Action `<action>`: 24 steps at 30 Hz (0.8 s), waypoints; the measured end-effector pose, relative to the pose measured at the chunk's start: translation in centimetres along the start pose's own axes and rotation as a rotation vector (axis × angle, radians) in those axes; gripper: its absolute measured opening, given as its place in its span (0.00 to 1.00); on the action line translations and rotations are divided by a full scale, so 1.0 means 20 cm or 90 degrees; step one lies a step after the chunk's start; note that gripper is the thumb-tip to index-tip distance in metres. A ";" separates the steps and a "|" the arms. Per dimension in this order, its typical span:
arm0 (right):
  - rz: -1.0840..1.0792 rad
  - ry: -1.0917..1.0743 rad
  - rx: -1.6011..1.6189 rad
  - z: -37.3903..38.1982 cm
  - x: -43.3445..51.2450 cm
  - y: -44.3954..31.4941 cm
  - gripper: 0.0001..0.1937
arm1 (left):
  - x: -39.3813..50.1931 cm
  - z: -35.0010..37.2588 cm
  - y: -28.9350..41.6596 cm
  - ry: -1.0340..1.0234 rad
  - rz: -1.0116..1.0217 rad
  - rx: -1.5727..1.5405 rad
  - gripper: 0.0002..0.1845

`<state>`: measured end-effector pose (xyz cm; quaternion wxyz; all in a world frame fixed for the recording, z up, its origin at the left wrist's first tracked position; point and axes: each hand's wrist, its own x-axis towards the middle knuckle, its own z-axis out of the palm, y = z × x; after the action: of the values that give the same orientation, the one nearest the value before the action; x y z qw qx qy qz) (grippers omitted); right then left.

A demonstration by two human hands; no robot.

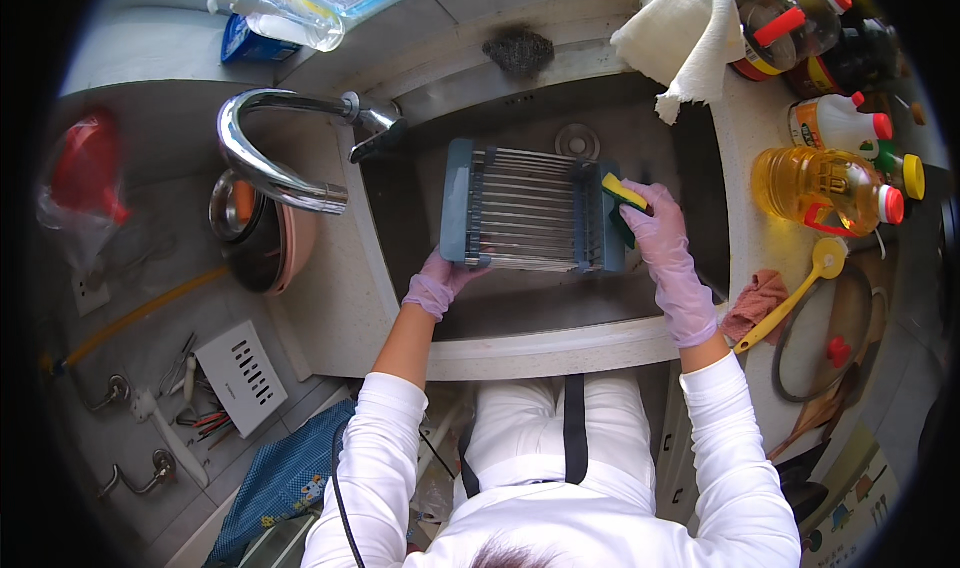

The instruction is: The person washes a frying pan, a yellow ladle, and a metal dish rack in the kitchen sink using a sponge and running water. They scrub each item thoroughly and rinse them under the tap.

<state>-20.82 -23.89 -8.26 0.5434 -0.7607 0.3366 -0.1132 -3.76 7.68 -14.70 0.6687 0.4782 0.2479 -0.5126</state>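
A dish drainer rack (532, 206) with thin metal rods and blue-grey plastic ends is held over the sink basin (517, 305). My left hand (444, 277), in a pink glove, grips its near left corner from below; some of the fingers are hidden under the rack. In my right hand (658, 219), gloved the same way, is a yellow and green scouring sponge (624, 193). The sponge lies against the rack's right end piece. Behind the rack, the round drain strainer (577, 142) shows on the basin floor.
A chrome faucet (251, 148) arches at the left of the sink. On the back ledge sit a dark steel-wool scourer (519, 50) and a cream cloth (686, 32). To the right stand an oil bottle (814, 185), a yellow ladle (795, 290) and a pink rag (757, 302).
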 end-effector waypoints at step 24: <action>0.046 -0.090 -0.145 0.66 0.19 0.06 0.15 | 0.16 0.16 0.09 0.283 0.313 0.628 0.36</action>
<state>-11.49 -16.62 -15.19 0.4794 -0.8111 0.3351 -0.0010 -1.39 3.42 -15.28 0.3985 0.8718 -0.0034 -0.2849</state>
